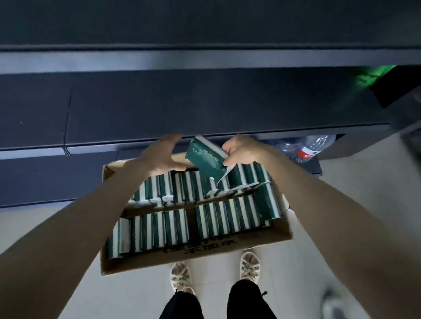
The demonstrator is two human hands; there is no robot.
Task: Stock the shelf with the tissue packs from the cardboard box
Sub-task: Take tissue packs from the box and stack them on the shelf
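Note:
An open cardboard box (195,253) stands on the floor in front of my feet, filled with several upright dark green and white tissue packs (174,227) in two rows. My right hand (242,150) pinches one green tissue pack (205,157) by its end, tilted, above the far row of the box. My left hand (162,155) hovers just left of that pack with fingers spread and holds nothing. The dark shelf (199,104) runs across the view right behind the box, its near boards bare.
A plastic water bottle with a red label (308,150) lies under the lowest shelf board at the right. A dark object with a green glow (386,78) sits on the shelf at far right. Light floor tiles surround the box; a blurred shoe (333,307) shows bottom right.

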